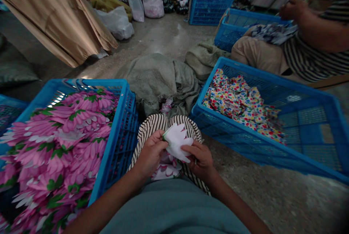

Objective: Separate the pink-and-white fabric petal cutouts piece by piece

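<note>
A pale pink-white fabric flower [177, 142] with pointed petals is held between both hands above my lap. My left hand [152, 152] pinches its green-edged base. The fingers of my right hand [200, 159] are closed on the petals at its right side. Below it, more pink and white petal pieces [166, 170] lie on my lap, over black-and-white striped cloth [147, 128].
A blue crate [124, 117] of pink flowers with green leaves stands at left. Another blue crate [272, 77] at right holds colourful patterned cloth. Grey sacks [160, 77] lie ahead. A person in stripes [313, 44] sits at upper right, near more crates.
</note>
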`<state>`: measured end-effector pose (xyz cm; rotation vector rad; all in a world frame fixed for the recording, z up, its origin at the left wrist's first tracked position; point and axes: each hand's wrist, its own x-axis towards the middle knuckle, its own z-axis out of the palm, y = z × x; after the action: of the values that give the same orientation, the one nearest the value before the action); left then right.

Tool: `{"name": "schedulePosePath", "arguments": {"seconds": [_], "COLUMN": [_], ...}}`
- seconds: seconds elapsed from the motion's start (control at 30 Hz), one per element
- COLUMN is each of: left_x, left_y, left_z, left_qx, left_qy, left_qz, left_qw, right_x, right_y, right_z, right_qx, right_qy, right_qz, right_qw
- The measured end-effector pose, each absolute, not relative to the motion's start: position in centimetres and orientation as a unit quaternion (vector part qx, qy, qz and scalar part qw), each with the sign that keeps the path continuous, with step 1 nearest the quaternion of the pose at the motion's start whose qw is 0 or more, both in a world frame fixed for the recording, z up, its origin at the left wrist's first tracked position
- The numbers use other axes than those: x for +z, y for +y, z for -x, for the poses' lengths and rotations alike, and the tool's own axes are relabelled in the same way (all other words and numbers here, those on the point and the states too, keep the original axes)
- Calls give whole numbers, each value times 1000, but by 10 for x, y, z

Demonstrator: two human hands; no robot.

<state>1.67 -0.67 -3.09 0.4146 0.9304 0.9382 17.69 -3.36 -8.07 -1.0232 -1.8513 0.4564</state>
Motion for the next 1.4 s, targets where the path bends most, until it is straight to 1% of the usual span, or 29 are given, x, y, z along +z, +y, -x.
{"name": "schedulePosePath", "arguments": {"seconds": [0.17,0.27,0.33,0.4,0.47,0.53,0.73,1.0,1.2,1.3,1.4], "left_x": [-33,-32,-30,-28,-26,-24,-23,-27,-27,-26,-26], "left_y": [-8,-10,-11,-11,-10,-10,-13,-12,-13,-13,-13], "left_z": [-22,-24,-23,-21,-18,-18,-18,-17,-18,-18,-21], "left_qx": [463,450,429,414,395,375,329,285,271,276,268], "left_qy": [453,454,456,464,463,447,389,390,424,433,421], "left_qz": [-174,-179,-188,-187,-179,-170,-126,-85,-72,-42,-9], "left_qw": [742,748,756,761,773,794,851,872,861,857,867], "right_x": [-83,-78,-72,-64,-58,-54,-51,-52,-49,-48,-49], "right_y": [-39,-45,-47,-45,-40,-33,-17,-19,-15,-18,-23], "right_z": [-170,-169,-172,-179,-186,-189,-180,-182,-185,-188,-189], "right_qx": [245,305,341,354,346,333,323,287,261,274,288], "right_qy": [-776,-788,-763,-717,-685,-684,-721,-759,-672,-687,-728], "right_qz": [386,352,359,400,435,439,417,408,507,477,432], "right_qw": [434,403,416,448,471,478,449,418,472,474,448]}}
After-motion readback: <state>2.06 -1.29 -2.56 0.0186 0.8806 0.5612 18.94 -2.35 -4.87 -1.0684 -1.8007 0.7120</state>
